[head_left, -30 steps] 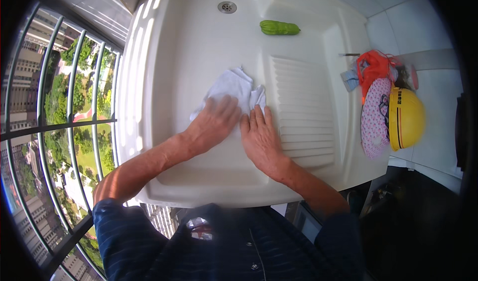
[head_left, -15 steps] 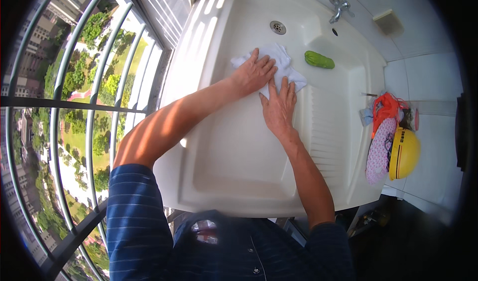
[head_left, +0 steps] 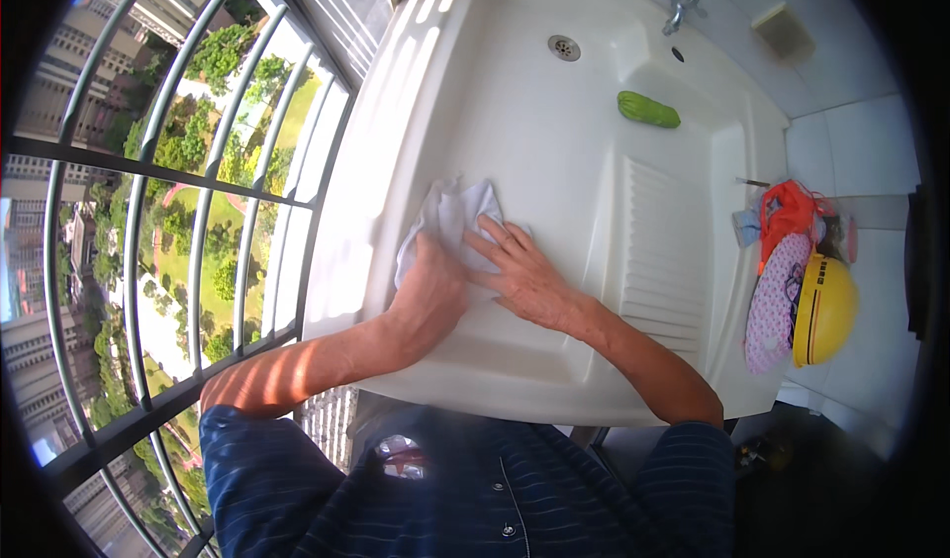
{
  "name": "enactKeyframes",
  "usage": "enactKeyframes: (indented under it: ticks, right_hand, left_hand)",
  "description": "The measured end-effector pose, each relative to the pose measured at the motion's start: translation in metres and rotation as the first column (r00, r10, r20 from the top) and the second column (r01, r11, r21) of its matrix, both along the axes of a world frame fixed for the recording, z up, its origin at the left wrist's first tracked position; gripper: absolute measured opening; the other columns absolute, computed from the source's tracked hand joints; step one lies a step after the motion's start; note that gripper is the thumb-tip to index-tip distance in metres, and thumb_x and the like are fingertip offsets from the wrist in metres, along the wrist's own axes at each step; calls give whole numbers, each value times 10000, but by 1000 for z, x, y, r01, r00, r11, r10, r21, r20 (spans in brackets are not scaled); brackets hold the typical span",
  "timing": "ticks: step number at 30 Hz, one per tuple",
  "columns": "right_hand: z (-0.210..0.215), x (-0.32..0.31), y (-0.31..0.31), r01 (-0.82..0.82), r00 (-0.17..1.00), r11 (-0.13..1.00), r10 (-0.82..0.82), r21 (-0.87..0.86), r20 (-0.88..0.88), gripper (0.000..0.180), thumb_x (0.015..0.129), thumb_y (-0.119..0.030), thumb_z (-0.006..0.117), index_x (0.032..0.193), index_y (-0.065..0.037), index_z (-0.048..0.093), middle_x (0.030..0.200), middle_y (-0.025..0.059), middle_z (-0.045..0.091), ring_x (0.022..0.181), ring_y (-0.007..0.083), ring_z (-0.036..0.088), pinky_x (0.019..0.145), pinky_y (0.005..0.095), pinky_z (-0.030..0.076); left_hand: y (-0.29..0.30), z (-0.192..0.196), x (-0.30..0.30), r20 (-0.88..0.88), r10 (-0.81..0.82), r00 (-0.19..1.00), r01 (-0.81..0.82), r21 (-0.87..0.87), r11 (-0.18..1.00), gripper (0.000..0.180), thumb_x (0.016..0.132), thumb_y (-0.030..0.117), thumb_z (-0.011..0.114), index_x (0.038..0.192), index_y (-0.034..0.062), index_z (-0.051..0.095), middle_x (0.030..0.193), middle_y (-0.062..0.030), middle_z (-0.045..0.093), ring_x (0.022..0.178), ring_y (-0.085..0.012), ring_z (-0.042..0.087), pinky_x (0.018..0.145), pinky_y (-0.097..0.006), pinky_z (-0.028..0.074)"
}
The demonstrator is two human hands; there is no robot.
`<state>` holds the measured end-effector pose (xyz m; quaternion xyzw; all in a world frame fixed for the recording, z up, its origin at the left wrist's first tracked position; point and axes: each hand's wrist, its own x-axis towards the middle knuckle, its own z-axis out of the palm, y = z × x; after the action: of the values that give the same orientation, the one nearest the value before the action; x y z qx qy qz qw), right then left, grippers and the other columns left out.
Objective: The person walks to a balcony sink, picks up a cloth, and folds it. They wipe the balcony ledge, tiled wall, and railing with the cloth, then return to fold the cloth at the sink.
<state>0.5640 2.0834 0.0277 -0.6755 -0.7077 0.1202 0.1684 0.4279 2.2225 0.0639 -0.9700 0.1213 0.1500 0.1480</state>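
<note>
A white cloth (head_left: 450, 212) lies bunched in the basin of a large white washing sink (head_left: 534, 177), against the basin's left wall. My left hand (head_left: 435, 286) is turned on its side and closed round the cloth's near part; most of its fingers are hidden. Next to it, my right hand (head_left: 524, 276) lies with fingers stretched and apart, its fingertips on the cloth's right edge. Farther off, at the back right of the basin, lies an oblong green thing (head_left: 648, 110), rounded like a gourd, whose kind I cannot make out.
A metal drain (head_left: 564, 47) sits at the far end under a tap (head_left: 680, 6). The ribbed washboard (head_left: 661, 251) forms the sink's right part. A yellow helmet (head_left: 826, 309), a dotted cloth (head_left: 777, 306) and an orange bag (head_left: 787, 222) hang at right. Window bars (head_left: 203, 271) stand left.
Both hands have drawn the cloth nearer and leftward, from the middle of the basin to its left wall. My left hand has turned from flat to its side. The view has shifted slightly.
</note>
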Motion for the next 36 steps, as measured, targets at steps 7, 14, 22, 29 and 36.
enactKeyframes:
  ticks: [7, 14, 22, 29, 36]
  right_hand:
    - [0, -34, -37, -132, 987, 991, 134, 22, -87, 352, 770, -117, 574, 1112, -97, 655, 1343, 127, 517, 1339, 342, 361, 1069, 485, 312]
    - [28, -36, -27, 149, 573, 913, -393, -380, -719, 298, 863, -118, 594, 1129, 15, 596, 1195, 120, 590, 1140, 259, 538, 971, 364, 408]
    - [56, 30, 59, 679, 15, 681, -386, -274, -923, 389, 967, -144, 530, 1313, 26, 480, 1159, 58, 595, 1029, 142, 572, 903, 297, 443]
    - [10, 83, 186, 736, 571, 660, -491, 147, -658, 427, 914, -148, 562, 1318, -26, 497, 1323, 215, 510, 1177, 394, 513, 978, 412, 416]
    - [-3, 39, 181, 432, 895, 816, -440, 385, -72, 501, 810, -54, 618, 1303, -113, 556, 1470, 190, 361, 1316, 502, 308, 1075, 544, 307]
  left_hand:
    - [-18, 1, -42, -94, 166, 982, -191, -459, 868, 156, 788, 119, 579, 900, 37, 650, 865, -102, 653, 851, -251, 650, 788, -383, 470]
    - [38, 20, 4, -12, 79, 997, -70, -611, 789, 105, 770, 92, 613, 871, 113, 631, 826, -39, 635, 824, -209, 628, 791, -379, 469]
    - [82, 89, 156, 417, -196, 887, 203, 26, 979, 24, 745, 130, 661, 754, 151, 668, 789, 33, 630, 849, -150, 609, 806, -312, 432]
    - [200, 49, 173, 448, 182, 875, -40, -308, 950, 111, 772, 87, 609, 849, 49, 680, 948, -59, 679, 929, -260, 636, 791, -395, 484]
    - [208, -12, 54, 563, 418, 713, 145, -702, 698, 477, 765, 2, 583, 1242, -5, 578, 1299, -260, 536, 1229, -405, 504, 1016, -448, 448]
